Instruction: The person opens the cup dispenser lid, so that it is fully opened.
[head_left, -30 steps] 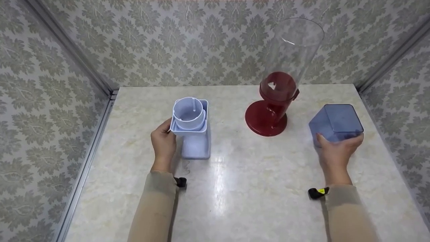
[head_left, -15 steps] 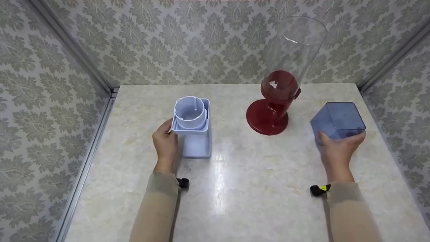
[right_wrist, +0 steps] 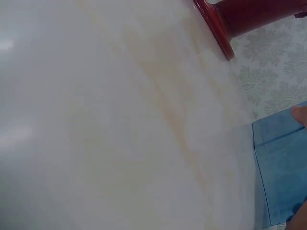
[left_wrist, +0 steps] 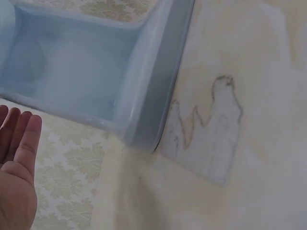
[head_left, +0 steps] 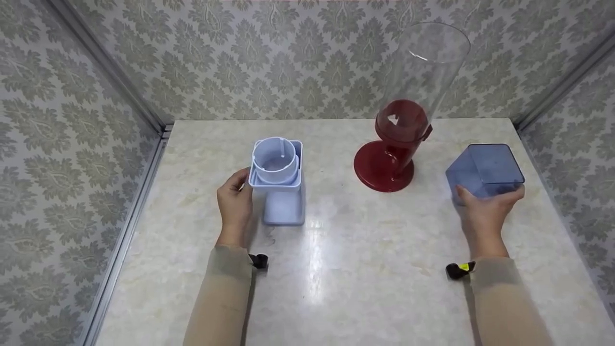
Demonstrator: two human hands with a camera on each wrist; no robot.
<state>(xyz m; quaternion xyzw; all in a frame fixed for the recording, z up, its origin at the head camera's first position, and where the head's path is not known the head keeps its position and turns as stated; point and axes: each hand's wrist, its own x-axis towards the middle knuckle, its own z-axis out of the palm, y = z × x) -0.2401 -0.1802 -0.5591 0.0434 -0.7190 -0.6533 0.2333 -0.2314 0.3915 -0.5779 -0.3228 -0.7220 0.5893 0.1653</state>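
A light-blue stand [head_left: 284, 207] with a square top frame and a round cup-like ring [head_left: 275, 161] in it stands upright on the left of the table. My left hand [head_left: 234, 202] is at the left side of its top frame, fingers extended. In the left wrist view those fingers [left_wrist: 28, 143] are straight, just beside the stand. On the right, my right hand [head_left: 486, 218] grips a translucent blue square container [head_left: 473, 175], thumb on its left side and fingers round its right side. Part of the container [right_wrist: 285, 167] and the fingertips show at the edge of the right wrist view.
A red stand [head_left: 382, 168] with a round base holds a tall clear cylinder [head_left: 423, 72], tilted right, between the two hands toward the back. The pale marbled table [head_left: 365, 278] ends at patterned walls [head_left: 312, 62] behind and on both sides.
My left hand has drawn slightly left from the light-blue stand. My right hand keeps its grip on the blue container; the head view has shifted a little.
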